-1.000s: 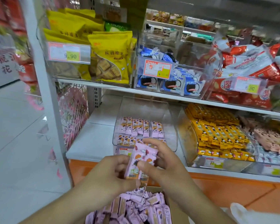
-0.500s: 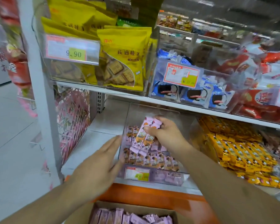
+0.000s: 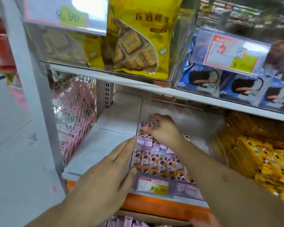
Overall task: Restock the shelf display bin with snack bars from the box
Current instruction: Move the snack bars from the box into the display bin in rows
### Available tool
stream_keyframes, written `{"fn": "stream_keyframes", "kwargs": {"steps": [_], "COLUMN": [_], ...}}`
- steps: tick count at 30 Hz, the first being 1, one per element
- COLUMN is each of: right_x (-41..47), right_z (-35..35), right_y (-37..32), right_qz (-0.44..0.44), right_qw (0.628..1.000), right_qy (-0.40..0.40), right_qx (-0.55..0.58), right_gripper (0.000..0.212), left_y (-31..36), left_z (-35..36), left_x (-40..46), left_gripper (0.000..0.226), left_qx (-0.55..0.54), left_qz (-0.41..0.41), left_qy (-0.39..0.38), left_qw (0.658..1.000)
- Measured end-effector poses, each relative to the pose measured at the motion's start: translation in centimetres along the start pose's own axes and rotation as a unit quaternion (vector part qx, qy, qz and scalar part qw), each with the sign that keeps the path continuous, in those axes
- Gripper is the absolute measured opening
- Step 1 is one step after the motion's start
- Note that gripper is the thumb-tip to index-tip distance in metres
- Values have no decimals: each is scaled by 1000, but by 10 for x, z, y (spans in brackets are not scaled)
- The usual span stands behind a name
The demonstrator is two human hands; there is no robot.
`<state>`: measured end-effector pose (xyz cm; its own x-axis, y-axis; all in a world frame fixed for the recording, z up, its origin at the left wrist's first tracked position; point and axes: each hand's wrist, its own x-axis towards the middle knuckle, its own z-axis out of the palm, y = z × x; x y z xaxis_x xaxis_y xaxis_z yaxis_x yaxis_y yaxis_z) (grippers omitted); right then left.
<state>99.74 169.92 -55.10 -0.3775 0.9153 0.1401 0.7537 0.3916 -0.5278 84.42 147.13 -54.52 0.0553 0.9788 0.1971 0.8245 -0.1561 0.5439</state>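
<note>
While setting pink snack bars [image 3: 145,135] down at the back-left corner of the clear bin [image 3: 174,108], right hand [image 3: 164,128] pinching them, left hand [image 3: 110,169] flat-fingered against the bin's left wall. Risk: loose release, toppled row, bars sliding crooked. Box [image 3: 147,219] just below the shelf edge.

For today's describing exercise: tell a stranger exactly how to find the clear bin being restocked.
Find the lower white shelf, under the yellow biscuit bags. The clear bin sits at its front edge, the right hand inside it. Unlike the bin of orange-yellow packs to its right, it holds rows of lilac snack bars.
</note>
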Motion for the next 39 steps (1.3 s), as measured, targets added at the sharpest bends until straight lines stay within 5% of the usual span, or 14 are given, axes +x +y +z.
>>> {"fn": "stream_keyframes", "kwargs": {"steps": [5,15,24,28,33,39], "right_x": [-18,-24,-183,-265,-305,-312], "right_z": [1,3,-80,-58,21,92], "right_y": [9,-1,-36,-26,37,87], "right_qz": [-26,-39,-140,-145,-34,33], "right_qw": [994,992,988,983,956,938], "right_qy": [-107,-60,46,-95,-290,-338], "right_qx": [-13,-104,50,66,-44,-64], "right_gripper": [90,86,36,31,45,68], "left_y": [11,8,13,15,11,-13], "left_z": [-4,-6,-8,15,77,151], "left_x": [-4,-8,-51,-79,-118,-150], "left_gripper": [59,75,69,49,24,44], "left_qx": [9,-34,-26,-20,21,-54], "left_qz": [4,1,-55,-86,-51,-22], "left_qy": [32,21,-31,-76,-210,-326], "left_qw": [999,999,998,993,976,944]}}
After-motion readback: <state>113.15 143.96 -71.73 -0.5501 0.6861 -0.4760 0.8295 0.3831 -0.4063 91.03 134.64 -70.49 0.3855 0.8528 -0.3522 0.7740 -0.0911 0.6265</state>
